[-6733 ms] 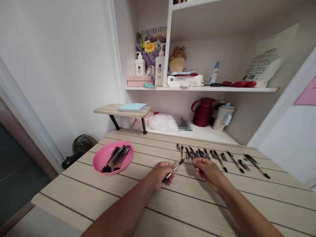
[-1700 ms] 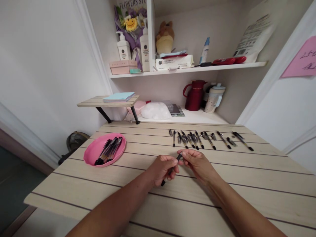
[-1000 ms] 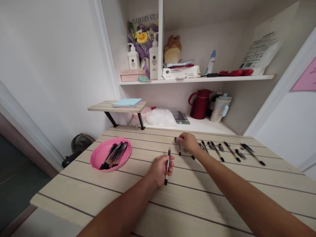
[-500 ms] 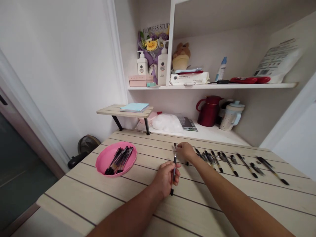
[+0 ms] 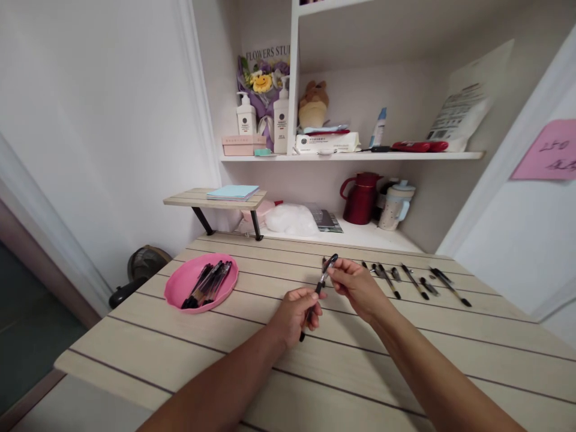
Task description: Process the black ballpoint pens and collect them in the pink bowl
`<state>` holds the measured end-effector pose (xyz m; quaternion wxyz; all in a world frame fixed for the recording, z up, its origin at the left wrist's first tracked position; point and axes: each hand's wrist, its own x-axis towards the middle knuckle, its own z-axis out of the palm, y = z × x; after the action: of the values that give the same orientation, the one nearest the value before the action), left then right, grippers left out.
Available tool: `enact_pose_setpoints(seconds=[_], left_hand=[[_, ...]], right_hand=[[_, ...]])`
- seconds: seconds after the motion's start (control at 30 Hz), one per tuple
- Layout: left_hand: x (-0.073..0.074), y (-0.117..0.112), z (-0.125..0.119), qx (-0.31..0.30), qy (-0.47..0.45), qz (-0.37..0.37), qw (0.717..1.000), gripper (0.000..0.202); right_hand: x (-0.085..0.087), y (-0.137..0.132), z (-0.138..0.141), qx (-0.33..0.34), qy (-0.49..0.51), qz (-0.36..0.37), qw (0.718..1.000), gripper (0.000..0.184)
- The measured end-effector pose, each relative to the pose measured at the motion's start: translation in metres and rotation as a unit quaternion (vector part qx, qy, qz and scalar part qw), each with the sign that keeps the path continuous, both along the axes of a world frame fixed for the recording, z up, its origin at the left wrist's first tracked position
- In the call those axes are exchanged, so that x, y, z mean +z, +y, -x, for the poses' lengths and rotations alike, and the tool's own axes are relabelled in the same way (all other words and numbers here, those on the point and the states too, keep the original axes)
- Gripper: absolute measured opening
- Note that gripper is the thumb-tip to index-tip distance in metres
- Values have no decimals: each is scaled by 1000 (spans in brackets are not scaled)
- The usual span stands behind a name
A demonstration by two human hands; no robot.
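My left hand (image 5: 297, 312) is closed around the barrel of a dark pen (image 5: 318, 288), which slants up and to the right above the table. At the pen's upper end, my right hand (image 5: 355, 287) pinches a pen cap (image 5: 332, 260) with a black tip. Cap and pen meet in line; I cannot tell how far the cap sits on. On the left, a pink scalloped dish (image 5: 173, 281) holds several capped-looking pens (image 5: 210, 284). Uncapped pens (image 5: 414, 282) and loose caps (image 5: 429, 287) are spread on the table to the right of my right hand.
The slatted wooden table (image 5: 216, 360) runs up to a white shelf unit (image 5: 360, 157). A small raised stand (image 5: 189, 198) carries blue paper (image 5: 233, 192) at the back left. A red jug (image 5: 360, 199) and a pale cup (image 5: 396, 207) stand at the back right.
My right hand has lifted a cap off the table and brought it to the upper end of the pen in my left hand. The view has turned slightly right.
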<state>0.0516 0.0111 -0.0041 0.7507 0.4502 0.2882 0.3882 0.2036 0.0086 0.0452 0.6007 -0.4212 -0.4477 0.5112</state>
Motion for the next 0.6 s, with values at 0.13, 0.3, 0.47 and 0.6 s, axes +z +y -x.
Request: enact_pose_setpoints(seconds=[0.13,0.3,0.47,0.6], left_hand=[[0,-2,-1,-10,11,-6,1000,36],[0,-3,-1,-33,18,-9,999,35],[0,-3,-2,-42,25,-14,999,32],[-1,-2,-2,-49,31,-20,998,32]], right_hand=[[-3,-8,1,-8,2,13,1000,28],[0,-14,-1,-39,36,0,999,31],[-4,-19,-1,-54,31,4,998,32],[-13,-22,4,-48,-3,25,999,33]])
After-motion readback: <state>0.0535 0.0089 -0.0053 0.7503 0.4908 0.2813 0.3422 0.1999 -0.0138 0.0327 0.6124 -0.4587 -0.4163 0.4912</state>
